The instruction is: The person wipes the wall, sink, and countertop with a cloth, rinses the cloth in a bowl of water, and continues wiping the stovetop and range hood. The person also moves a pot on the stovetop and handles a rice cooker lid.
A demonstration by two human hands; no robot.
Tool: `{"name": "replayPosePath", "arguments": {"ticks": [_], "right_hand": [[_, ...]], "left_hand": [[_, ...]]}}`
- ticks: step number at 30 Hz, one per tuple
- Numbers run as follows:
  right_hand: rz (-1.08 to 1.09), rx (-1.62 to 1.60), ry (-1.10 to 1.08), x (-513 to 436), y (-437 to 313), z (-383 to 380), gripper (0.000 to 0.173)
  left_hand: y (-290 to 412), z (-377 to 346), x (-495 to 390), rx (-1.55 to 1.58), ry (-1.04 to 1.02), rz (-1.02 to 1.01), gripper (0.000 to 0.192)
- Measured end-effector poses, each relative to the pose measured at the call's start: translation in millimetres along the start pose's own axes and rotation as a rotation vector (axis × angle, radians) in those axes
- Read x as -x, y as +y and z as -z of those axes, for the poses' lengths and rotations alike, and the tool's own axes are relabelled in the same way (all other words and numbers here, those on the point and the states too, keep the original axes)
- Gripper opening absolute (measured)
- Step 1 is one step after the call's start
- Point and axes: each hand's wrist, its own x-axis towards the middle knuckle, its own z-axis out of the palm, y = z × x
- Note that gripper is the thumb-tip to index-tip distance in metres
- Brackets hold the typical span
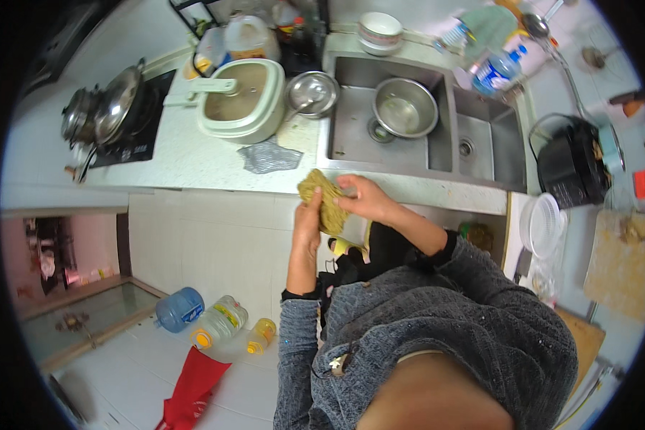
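My left hand (307, 219) holds a crumpled olive-yellow cloth (322, 200), with the thumb laid over its face. At the cloth's right edge, the fingers of my right hand (368, 198) pinch it. Both hands are just in front of the counter edge, near the left sink corner. Beyond them on the countertop (215, 171) lies a grey, wrinkled flat piece of cloth or plastic (271, 156). A steel bowl (406, 108) with some cloudy liquid and green bits stands in the larger sink basin (355, 148).
A pale green lidded cooker (242, 99) and a small steel bowl (313, 94) with a utensil stand left of the sink. Pans (118, 105) sit on the black hob (148, 140). Stacked bowls (380, 33) are behind the sink. Several plastic bottles (220, 320) lie on the floor.
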Motion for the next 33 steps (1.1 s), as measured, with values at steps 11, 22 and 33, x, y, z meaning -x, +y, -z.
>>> {"name": "replayPosePath", "arguments": {"ticks": [11, 22, 33], "right_hand": [[-0.235, 0.010, 0.404, 56.8, 70.5, 142.4, 0.033], [0.036, -0.346, 0.761, 79.6, 74.5, 173.5, 0.044], [-0.405, 0.419, 1.392, 129.1, 171.0, 225.2, 0.045]], "left_hand": [[-61.3, -49.6, -96.2, -1.327, 0.396, -0.407, 0.049], [-75.1, -225.6, -43.3, -0.554, -0.668, -0.124, 0.027], [-54.2, -181.5, -91.7, -0.959, -0.492, 0.242, 0.038]]}}
